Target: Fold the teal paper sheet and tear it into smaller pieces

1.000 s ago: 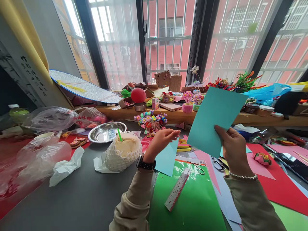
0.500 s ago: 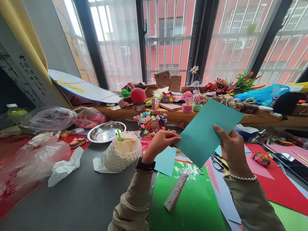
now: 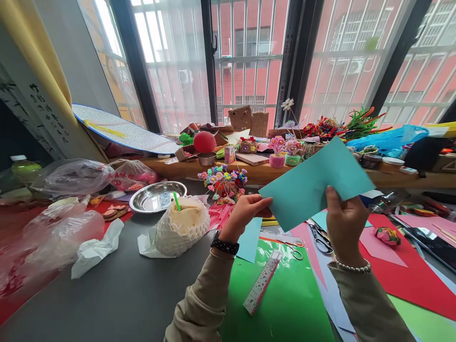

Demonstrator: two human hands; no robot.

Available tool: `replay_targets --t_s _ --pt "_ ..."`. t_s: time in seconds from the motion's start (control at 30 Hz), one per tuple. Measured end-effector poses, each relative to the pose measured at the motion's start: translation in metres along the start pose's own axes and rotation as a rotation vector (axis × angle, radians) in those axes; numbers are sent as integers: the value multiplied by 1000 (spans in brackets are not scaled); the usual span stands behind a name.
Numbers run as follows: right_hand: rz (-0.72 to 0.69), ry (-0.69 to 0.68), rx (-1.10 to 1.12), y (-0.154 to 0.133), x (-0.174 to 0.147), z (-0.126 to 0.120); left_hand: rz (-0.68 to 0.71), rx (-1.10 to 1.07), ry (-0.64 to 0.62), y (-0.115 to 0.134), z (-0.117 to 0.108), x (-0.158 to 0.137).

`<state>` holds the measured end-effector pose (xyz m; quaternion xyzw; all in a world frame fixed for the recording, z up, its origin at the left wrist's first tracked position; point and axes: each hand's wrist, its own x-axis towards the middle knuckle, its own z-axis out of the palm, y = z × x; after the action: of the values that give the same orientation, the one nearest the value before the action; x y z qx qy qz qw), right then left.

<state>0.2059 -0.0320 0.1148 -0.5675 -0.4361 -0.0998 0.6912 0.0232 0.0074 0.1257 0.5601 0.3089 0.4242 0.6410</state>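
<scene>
Both my hands hold up a sheet of teal paper [image 3: 306,190] above the desk. My left hand [image 3: 249,211] pinches its left edge between thumb and fingers. At the lower right edge my right hand [image 3: 345,223] grips it, thumb on the near face and fingers behind. Below lies a green sheet [image 3: 285,294] with a patterned ruler [image 3: 262,282] on it. Another teal sheet [image 3: 250,242] rests under my left wrist. A pair of scissors with orange handles [image 3: 296,247] sits beneath the held paper, and dark-handled scissors [image 3: 322,243] lie beside my right hand.
A wrapped coconut with a green straw [image 3: 185,223] stands left of my left arm, near a metal plate [image 3: 156,197]. Plastic bags [image 3: 67,232] cover the far left. Red paper [image 3: 409,270] and a phone [image 3: 432,242] are at right. Yarn flowers [image 3: 278,147] line the sill.
The teal paper has turned clockwise and tilted, so it looks wider and lower. My left hand has shifted slightly right, and my right hand still grips the lower right edge.
</scene>
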Motion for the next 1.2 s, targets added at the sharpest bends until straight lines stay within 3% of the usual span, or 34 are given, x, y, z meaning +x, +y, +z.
replay_targets --t_s 0.2,0.3,0.7,0.87,0.97,1.07,1.13,1.2 --pt "-515 -253 -19 -10 -8 2 121 -80 44 9 4 -6" --pt "-663 -313 -113 -5 -10 4 159 -86 64 10 5 -8" --pt "-807 -304 -203 -3 -16 11 220 -49 146 14 7 -13" --pt "-816 -385 -135 -3 -12 10 264 -8 217 13 3 -11" --pt "-702 -470 -47 0 -5 7 306 27 273 13 -5 -8" --pt "-320 -393 119 4 3 3 332 102 307 14 -12 -8" --pt "-26 -357 279 3 8 1 323 158 253 15 -12 -10" --pt "217 -452 440 0 9 0 309 215 171 15 -7 -12"
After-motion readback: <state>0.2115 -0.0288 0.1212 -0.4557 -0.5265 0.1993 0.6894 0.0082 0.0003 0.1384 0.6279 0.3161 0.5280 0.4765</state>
